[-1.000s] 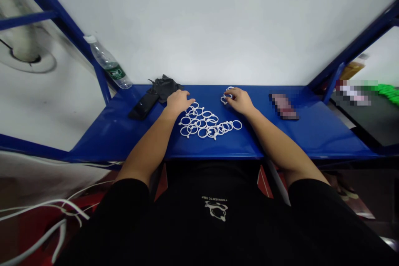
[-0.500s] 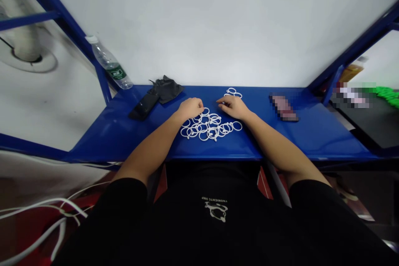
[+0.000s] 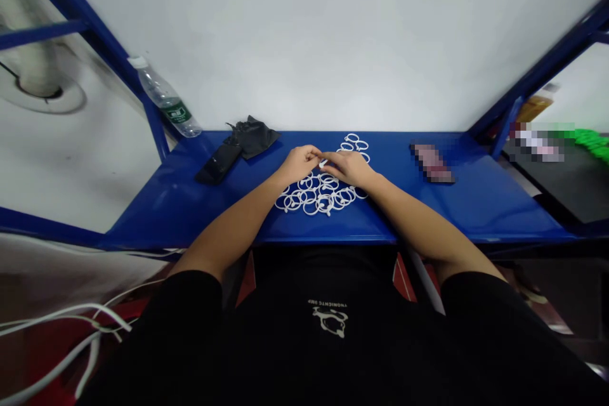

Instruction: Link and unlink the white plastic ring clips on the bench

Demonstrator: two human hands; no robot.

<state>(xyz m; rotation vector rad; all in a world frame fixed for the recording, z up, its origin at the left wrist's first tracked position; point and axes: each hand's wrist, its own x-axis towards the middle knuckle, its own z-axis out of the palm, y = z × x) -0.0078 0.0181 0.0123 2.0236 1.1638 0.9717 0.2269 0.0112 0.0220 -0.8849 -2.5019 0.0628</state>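
Both hands meet just above a pile of thin white rings (image 3: 311, 200) with small knobs, loosely overlapping on the blue tabletop. Between the fingertips is one white ring (image 3: 323, 163), seen only in part. My left hand (image 3: 302, 163) is closed, its thumb and forefinger pinched on this ring. My right hand (image 3: 351, 168) reaches it from the other side, with forefinger and thumb closed about its edge. Behind the right hand lies a smaller group of white rings (image 3: 353, 138), partly hidden by that hand.
On the blue tabletop (image 3: 162, 203), a black phone (image 3: 219, 163) and a crumpled black pouch (image 3: 254, 137) lie left. A plastic bottle (image 3: 166, 101) leans against the blue frame at back left. Another phone (image 3: 432, 162), its screen blurred, lies right. A white wall (image 3: 314, 44) rises behind.
My left hand has lifted a ring off the pile's far edge and moved slightly right. My right hand has come left and down to meet it, uncovering more of the smaller group.
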